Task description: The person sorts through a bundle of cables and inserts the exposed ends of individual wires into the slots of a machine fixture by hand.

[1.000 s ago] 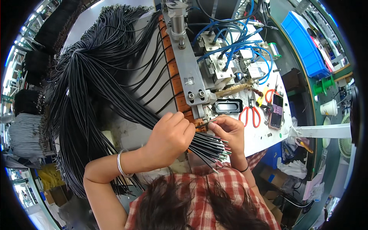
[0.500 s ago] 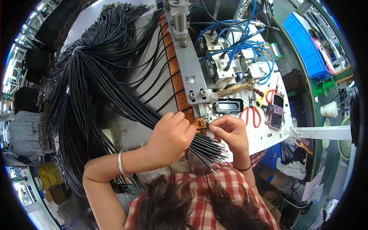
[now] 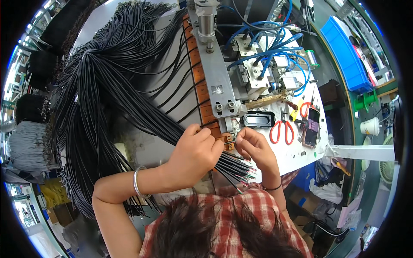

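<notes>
Black sheathed cables [image 3: 146,109] sweep over the white bench [image 3: 307,149] in a thick bundle that runs to the left hand [image 3: 195,150], their stripped ends [image 3: 244,174] fanning out just below and between the two hands. We see the left hand curled into a loose fist around the bundle. The right hand [image 3: 257,150] has thumb and forefinger brought close together right beside the orange block [image 3: 224,140]; we cannot tell whether a thin core is pinched there.

We judge the step in hand to be seating one cable's end at that block, since other single cables already lie across the slotted orange rail [image 3: 201,79]. The next move seems to call for a fine, steady fingertip placement while the fist keeps the rest gathered.

As for materials, the sheaths look smooth, matte and supple, and the ends show small red, white and green tips. The steel bar [image 3: 217,81] above the rail is flat, grey and bolted.
</notes>
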Available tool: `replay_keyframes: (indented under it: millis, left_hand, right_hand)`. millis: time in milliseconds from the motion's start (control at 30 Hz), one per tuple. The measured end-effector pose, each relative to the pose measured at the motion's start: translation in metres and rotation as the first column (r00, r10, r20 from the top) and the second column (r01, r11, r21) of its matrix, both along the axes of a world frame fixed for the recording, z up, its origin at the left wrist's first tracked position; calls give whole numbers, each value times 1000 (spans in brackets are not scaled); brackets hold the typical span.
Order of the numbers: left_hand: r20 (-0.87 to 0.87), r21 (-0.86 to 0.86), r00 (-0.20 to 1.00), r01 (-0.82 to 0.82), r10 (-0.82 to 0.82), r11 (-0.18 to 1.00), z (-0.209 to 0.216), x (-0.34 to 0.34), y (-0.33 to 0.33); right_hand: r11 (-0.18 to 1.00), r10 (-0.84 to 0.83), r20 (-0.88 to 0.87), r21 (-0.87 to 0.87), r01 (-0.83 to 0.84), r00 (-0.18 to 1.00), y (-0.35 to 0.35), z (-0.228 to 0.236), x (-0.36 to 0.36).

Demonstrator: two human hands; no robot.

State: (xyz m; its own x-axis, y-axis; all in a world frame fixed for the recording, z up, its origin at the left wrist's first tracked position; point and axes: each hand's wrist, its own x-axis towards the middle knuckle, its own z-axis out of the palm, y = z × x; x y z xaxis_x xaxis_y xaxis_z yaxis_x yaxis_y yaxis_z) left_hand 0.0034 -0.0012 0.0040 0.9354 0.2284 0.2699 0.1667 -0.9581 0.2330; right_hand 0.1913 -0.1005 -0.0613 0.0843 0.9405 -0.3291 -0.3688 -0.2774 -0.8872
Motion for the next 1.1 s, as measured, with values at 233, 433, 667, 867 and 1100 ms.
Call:
replay_keyframes:
  millis: [233, 433, 667, 867, 1100]
  left_hand:
    - [4, 40, 1000, 6, -6, 999, -11, 3, 1]
    - [4, 63, 1000, 27, -27, 998, -7, 2, 2]
    - [-18, 13, 1000, -18, 18, 1000, 3, 1, 0]
    - [7, -52, 1000, -2, 2, 999, 5, 0, 2]
    - [63, -43, 998, -21, 24, 999, 6, 1, 0]
  right_hand:
    - [999, -24, 131, -30, 28, 991, -1, 8, -5]
    - [989, -141, 308, 81, 122, 941, 0, -4, -8]
    - [972, -214, 214, 143, 186, 953, -7, 8, -9]
    - [962, -229, 151, 185, 200, 962, -4, 14, -13]
    - [949, -289, 141, 174, 264, 947, -4, 20, -20]
